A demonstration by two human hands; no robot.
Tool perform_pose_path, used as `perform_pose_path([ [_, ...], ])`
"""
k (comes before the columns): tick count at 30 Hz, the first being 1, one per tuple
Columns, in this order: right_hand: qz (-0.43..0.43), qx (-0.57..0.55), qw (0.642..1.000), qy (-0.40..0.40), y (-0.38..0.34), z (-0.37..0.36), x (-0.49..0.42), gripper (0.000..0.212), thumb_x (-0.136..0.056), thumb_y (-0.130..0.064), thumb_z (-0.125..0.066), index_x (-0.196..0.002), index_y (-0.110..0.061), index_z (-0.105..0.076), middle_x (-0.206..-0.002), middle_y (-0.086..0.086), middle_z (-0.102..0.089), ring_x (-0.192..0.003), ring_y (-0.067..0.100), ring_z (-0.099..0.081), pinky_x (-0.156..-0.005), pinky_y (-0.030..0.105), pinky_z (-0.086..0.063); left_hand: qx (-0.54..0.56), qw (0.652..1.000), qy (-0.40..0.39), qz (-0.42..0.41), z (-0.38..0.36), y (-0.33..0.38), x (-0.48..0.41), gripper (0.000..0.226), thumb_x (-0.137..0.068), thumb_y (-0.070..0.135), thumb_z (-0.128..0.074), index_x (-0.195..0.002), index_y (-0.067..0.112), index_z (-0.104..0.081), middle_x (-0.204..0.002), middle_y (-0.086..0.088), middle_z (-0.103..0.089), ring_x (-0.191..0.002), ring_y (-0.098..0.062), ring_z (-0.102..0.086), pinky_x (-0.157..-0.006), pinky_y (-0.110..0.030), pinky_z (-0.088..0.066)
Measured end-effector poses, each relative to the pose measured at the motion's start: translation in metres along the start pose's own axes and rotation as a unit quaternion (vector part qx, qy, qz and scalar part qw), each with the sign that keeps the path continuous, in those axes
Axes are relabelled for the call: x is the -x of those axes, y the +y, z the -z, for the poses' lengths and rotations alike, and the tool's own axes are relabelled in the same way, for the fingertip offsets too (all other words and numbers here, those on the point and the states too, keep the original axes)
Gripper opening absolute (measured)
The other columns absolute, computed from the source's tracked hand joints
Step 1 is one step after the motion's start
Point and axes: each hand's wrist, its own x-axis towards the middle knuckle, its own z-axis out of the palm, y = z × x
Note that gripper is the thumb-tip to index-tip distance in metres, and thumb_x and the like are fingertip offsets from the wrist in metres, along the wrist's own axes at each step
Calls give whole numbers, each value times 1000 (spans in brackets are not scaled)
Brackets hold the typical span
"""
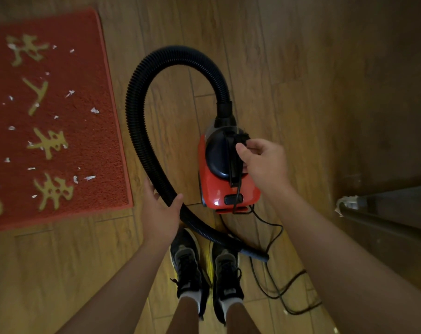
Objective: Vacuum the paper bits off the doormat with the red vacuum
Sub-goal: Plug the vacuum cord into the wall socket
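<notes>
The red vacuum [225,189] stands on the wooden floor in front of my feet, with a black dome and a black handle on top. My right hand [262,162] is closed around that handle. A black ribbed hose [142,97] loops from the vacuum's front, round to the left and back down to a nozzle end [257,255] lying near my right shoe. My left hand [160,212] cups the hose from the left, fingers partly around it. The red doormat [91,141] with gold characters lies at the left, strewn with several white paper bits [95,110].
A thin black power cord [274,239] trails from the vacuum's rear and curls over the floor to the lower right. My two black shoes [187,268] stand just behind the vacuum. A dark furniture leg or edge [373,203] juts in from the right.
</notes>
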Motion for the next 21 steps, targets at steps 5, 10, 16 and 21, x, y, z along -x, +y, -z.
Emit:
perform_pose_path([
  [5,33,-20,999,0,-15,19,21,27,-92,-27,-71,-113,-10,-72,-93,0,-75,-83,15,-73,-68,29,-62,16,996,-80,26,-8,16,33,58,-95,25,-69,-149,25,-46,-143,7,-56,-128,-9,-54,-110,-33,-43],
  [10,58,-36,998,-5,-30,38,43,17,-93,-20,-71,-104,-9,-75,-86,3,-76,-76,14,-73,-65,27,-59,55,963,-264,-14,-28,48,72,39,-98,15,-65,-129,36,-56,-122,28,-60,-114,18,-55,-97,-12,-46],
  [16,59,-59,997,-6,-30,60,64,9,-94,-14,-69,-96,-9,-75,-80,2,-74,-71,11,-70,-71,33,-61,68,937,-329,-95,-66,67,92,42,-98,-3,-57,-133,18,-64,-128,6,-70,-123,-7,-62,-100,-19,-47],
  [21,58,-77,995,6,-25,75,79,7,-93,-16,-70,-87,-17,-74,-69,-11,-71,-69,7,-70,-69,31,-60,55,946,-297,-115,-75,74,100,22,-99,-3,-55,-102,6,-75,-101,-3,-77,-94,-4,-69,-87,-18,-50],
])
